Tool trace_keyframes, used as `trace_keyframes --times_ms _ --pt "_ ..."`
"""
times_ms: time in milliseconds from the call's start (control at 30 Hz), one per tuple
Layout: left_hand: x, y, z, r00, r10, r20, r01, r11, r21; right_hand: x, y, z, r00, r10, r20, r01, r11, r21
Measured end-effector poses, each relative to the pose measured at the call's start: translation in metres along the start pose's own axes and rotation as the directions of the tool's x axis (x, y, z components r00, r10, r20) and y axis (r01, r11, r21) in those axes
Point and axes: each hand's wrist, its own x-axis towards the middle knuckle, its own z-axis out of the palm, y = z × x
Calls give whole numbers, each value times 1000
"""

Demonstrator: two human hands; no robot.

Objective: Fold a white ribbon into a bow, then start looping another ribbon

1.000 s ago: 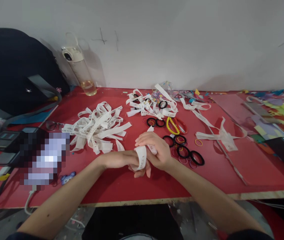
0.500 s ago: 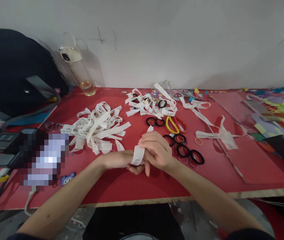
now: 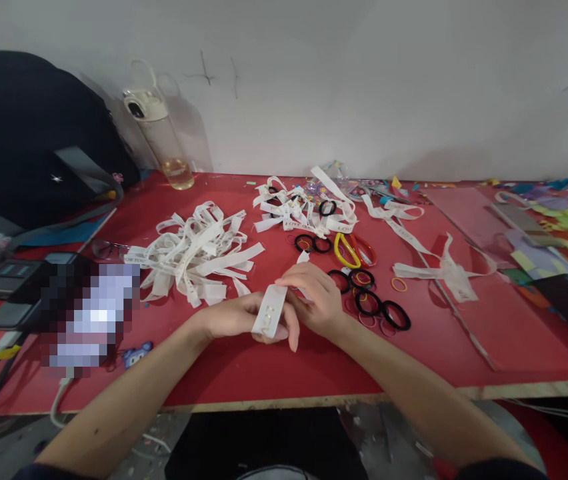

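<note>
A white printed ribbon point(image 3: 270, 312) lies over the fingers of my left hand point(image 3: 231, 317), which are curled with the ribbon across them. My right hand point(image 3: 317, 297) bends over from the right, its fingertips closed at the ribbon's upper edge. Another end of white ribbon sticks up behind my right knuckles. My fingers partly hide where the ribbon passes between the hands. Just right of my right hand lie several black hair ties point(image 3: 367, 302). To the left of my hands is a loose heap of white ribbons point(image 3: 199, 257).
Behind my hands lie more ribbons with black ties point(image 3: 297, 210) and yellow-and-red-handled scissors point(image 3: 347, 251). A bottle point(image 3: 164, 143) stands by the wall. At left are a dark bag point(image 3: 29, 133) and a blurred-out phone point(image 3: 97, 313). Loose ribbon point(image 3: 457, 270) and coloured scraps point(image 3: 559, 220) lie at right.
The ribbon over my left fingers has shifted slightly left and turned flatter, showing more of its print. Both hands stay close together in nearly the same place.
</note>
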Motion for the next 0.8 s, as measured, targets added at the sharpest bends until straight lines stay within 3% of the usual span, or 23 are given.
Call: trace_keyframes --times_ms 267,800 --pt "-3 0 1 997 52 -53 -45 991 123 -1 2 1 1000 -11 17 11 1000 -10" --pt "-6 -2 -1 990 58 -127 -42 991 127 -6 5 2 995 7 104 2 996 -88"
